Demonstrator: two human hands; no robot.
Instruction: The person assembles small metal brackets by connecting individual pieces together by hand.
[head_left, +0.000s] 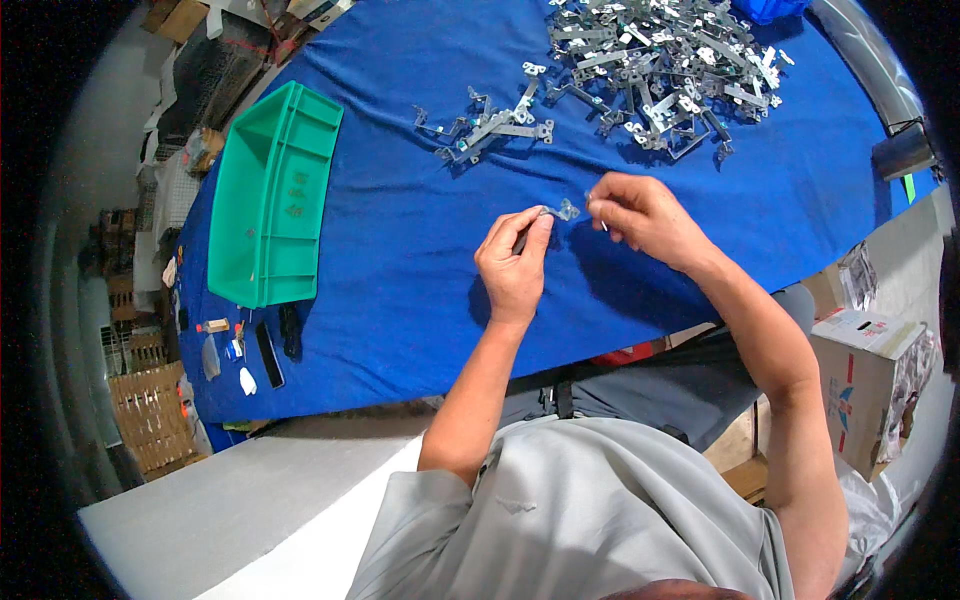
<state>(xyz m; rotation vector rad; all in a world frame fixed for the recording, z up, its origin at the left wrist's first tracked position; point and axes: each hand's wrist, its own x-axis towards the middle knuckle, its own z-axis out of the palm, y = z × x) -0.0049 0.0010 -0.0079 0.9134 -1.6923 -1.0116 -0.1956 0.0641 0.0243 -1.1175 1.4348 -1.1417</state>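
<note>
Over the blue cloth, my left hand (512, 262) is closed, pinching a small silvery metal bracket (568, 210) between thumb and fingertips. The bracket's end sticks out toward the right, and the rest is hidden in the fingers. Just right of it, slightly apart, my right hand (645, 217) is closed with thumb and fingers together. A tiny pale thin piece (603, 226) shows at its fingertips, too small to name. Beyond my hands lies a small group of metal brackets (495, 128), and a big heap of similar brackets (665, 70) spreads at the far right.
A green plastic bin (262, 290) stands at the left of the blue-covered table (400, 330). Near it lie a dark phone-like slab (269, 354) and several small items. A blue container (770, 8) sits at the far right edge. Below the table's right side stands a cardboard box (860, 375).
</note>
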